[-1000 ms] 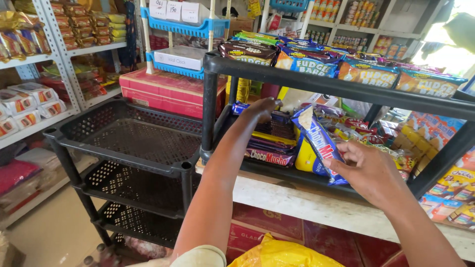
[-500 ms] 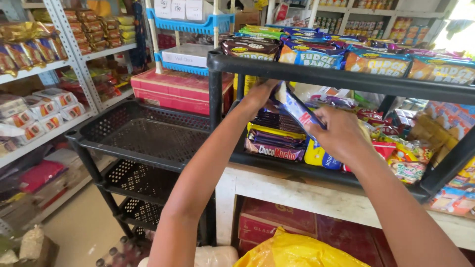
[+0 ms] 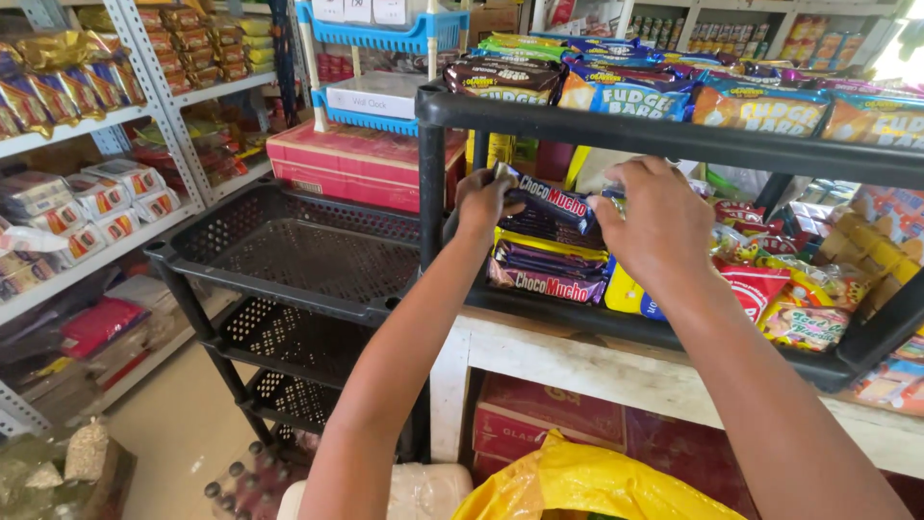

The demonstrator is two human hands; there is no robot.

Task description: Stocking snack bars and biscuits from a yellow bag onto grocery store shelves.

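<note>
Black plastic mesh rack (image 3: 289, 252) sits on the left with nothing on its top tray. Far behind it there's a red carton (image 3: 356, 164) and a blue basket shelf (image 3: 380, 39). Yellow plastic bag (image 3: 587, 481) bunched up near bottom. Grey metal shelving (image 3: 91, 125) far left, full of packets.

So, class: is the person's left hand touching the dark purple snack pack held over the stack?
Touching. The head view shows the left hand gripping one end of the dark purple snack pack, with the right hand on the other end.

My hands grip a dark purple snack pack (image 3: 553, 200) with white lettering; at nine o'clock, a black perforated rack (image 3: 289, 252).
</note>
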